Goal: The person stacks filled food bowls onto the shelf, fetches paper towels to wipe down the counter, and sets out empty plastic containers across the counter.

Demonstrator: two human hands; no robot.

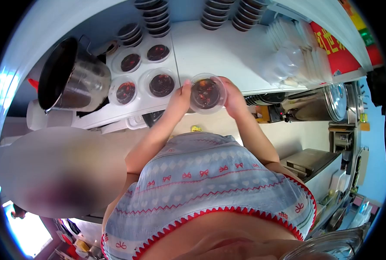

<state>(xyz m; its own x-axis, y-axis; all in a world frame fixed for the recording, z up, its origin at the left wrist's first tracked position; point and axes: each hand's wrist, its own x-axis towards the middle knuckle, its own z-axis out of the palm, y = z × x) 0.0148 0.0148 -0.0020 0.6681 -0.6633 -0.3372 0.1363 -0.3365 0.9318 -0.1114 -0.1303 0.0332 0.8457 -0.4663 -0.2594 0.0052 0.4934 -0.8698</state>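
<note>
Between my two hands is a round clear plastic tub (207, 92) with dark, reddish-brown contents, held just off the front edge of the white counter (214, 56). My left hand (182, 100) is closed against the tub's left side, with the thumb near its rim. Wrapped round the right side is my right hand (233, 98), its fingers partly hidden behind the tub. Left of my hands, several similar filled tubs stand on the counter, the nearest being a tub (162, 85) beside my left hand.
A large metal pot (78, 78) stands at the counter's left. Stacked filled tubs (155, 19) line the back. Clear plastic lids or containers in bags (288, 56) sit at the right. A blurred shape (63, 173) covers the lower left. Another metal pot (316, 104) is at the right.
</note>
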